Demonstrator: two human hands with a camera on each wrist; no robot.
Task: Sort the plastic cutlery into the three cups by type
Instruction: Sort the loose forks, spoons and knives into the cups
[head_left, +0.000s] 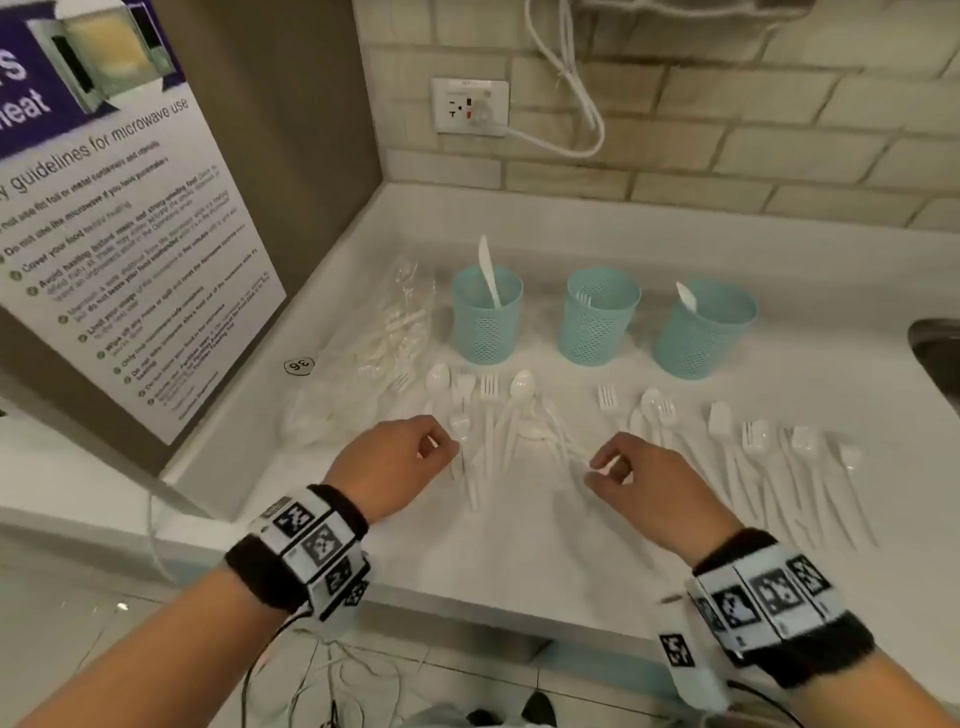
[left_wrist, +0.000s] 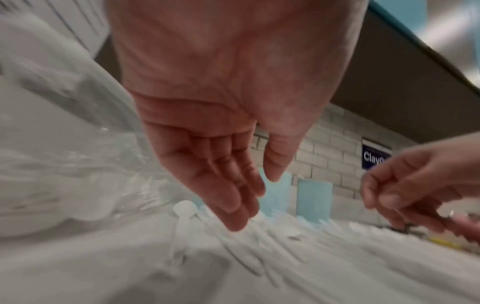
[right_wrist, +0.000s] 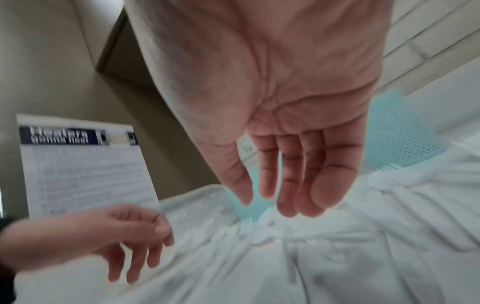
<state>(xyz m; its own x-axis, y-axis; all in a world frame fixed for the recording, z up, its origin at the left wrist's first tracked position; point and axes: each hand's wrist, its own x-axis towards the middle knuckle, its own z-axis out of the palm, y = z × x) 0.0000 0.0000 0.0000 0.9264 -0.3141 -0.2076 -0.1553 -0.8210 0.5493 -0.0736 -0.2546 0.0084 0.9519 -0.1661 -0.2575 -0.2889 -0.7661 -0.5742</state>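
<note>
The loose cutlery (head_left: 488, 415) lies spread in a row across the middle of the white tabletop (head_left: 519, 545), in front of the three teal cups, handles mostly pointing back toward the near edge and heads toward the cups. The left cup (head_left: 487, 317) holds a knife standing up, the middle cup (head_left: 600, 317) shows fork tines, and the right cup (head_left: 701, 332) has what looks like a spoon, so each type already has a home.

Both hands hang just above the near ends of the handles. The left hand (head_left: 392, 462) hovers over the left cluster of spoons and forks, fingers loosely curled, thumb and forefinger close together at a handle; from the wrist view its fingers look relaxed and empty. The right hand (head_left: 636, 478) is over the middle gap, fingers bent, also with nothing clearly held, though blur makes it hard to be sure that no thin handle is pinched.

Since the pieces run lengthwise away from the person, the coming pick calls for a short reach forward and down onto a handle end. The left hand is nearer the left cluster; the long right-hand row (head_left: 779, 457) lies well off to the right hand's outer side.

Against the left wall edge sits a clear plastic bag (head_left: 395, 322) with more cutlery.
</note>
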